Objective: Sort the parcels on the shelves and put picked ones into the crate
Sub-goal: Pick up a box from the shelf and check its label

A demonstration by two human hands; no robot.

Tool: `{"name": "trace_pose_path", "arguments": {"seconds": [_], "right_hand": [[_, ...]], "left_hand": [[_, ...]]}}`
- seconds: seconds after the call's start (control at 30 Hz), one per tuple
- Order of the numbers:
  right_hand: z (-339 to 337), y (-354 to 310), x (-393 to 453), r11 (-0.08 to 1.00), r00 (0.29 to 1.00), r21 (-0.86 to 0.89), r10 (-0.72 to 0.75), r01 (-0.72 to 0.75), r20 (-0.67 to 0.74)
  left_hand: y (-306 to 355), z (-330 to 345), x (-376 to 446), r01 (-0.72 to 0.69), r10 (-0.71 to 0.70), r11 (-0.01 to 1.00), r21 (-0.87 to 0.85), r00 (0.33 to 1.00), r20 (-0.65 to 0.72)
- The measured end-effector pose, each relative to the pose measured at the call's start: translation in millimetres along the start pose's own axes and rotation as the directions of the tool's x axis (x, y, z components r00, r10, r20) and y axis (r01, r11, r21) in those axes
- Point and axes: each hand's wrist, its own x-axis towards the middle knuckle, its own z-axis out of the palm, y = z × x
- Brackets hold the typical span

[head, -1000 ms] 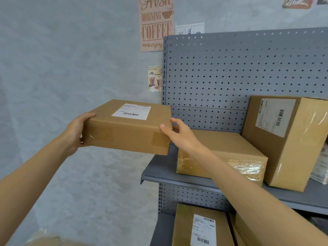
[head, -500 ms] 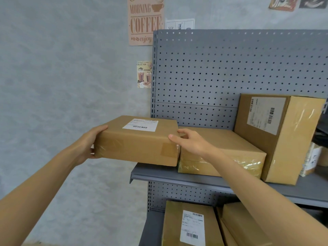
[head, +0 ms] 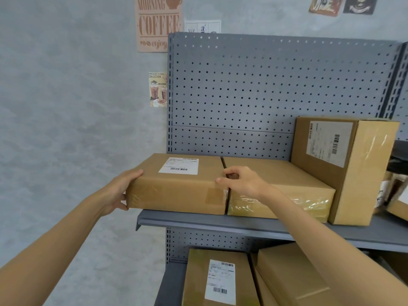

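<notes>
labelled parcel (head: pixel 176 184) resting on the grey shelf (head: pixel 220 224), flush against a flat parcel (head: pixel 280 186). left hand (head: pixel 119 193) grips its left end; right hand (head: pixel 240 184) curls over its right top edge.

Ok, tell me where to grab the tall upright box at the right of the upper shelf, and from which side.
Take the tall upright box by its two narrow vertical sides near the top, reaching from the front. It stands on end, close beside the flat wrapped parcel, so its base and left side look hard to reach; its top looks clear.
</notes>
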Motion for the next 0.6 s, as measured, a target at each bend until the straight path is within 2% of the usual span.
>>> {"name": "trace_pose_path", "arguments": {"seconds": [0.1,0.17,0.23,0.3,0.37,0.43,0.5,0.6], "right_hand": [[-2.7,4.9,-1.3,0.999,1.0,-0.029,-0.029,0.029,-0.012],[-4.4,7.8,-3.2,0.992,0.999,-0.116,-0.046,0.043,-0.021],[-6.3,11.8,-6.6,0.96,0.999,-0.277,-0.047,0.039,-0.022],[-10.6,18.2,-10.5,0.928,0.999,-0.372,-0.02,0.001,-0.047],[-20.0,27.1,-14.5,0.925,0.993,-0.374,0.025,-0.066,-0.113],[-34.9,39.1,-18.1,0.927,0.978,-0.342,0.093,-0.153,-0.187],[-53.8,55.2,-22.9,0.922,0.953,-0.299,0.177,-0.248,-0.246],[-80.7,84.0,-34.1,0.911,0.917,-0.217,0.288,-0.351,-0.278]], "left_hand": [[2.8,3.6,-0.2,-0.009,0.011,0.998,0.06,0.999,-0.04],[8.6,5.9,-0.9,-0.061,0.076,0.989,0.132,0.991,-0.11],[16.2,12.2,-2.7,-0.158,0.204,0.959,0.237,0.961,-0.185],[25.3,23.5,-4.9,-0.249,0.384,0.85,0.464,0.896,-0.223],[36.2,40.8,-8.8,-0.346,0.52,0.716,0.606,0.844,-0.132],[49.2,65.3,-17.9,-0.448,0.55,0.654,0.609,0.835,0.025],[61.8,95.2,-29.0,-0.538,0.546,0.594,0.598,0.816,0.192],[74.1,140.4,-41.3,-0.588,0.458,0.588,0.555,0.808,0.371]]}}
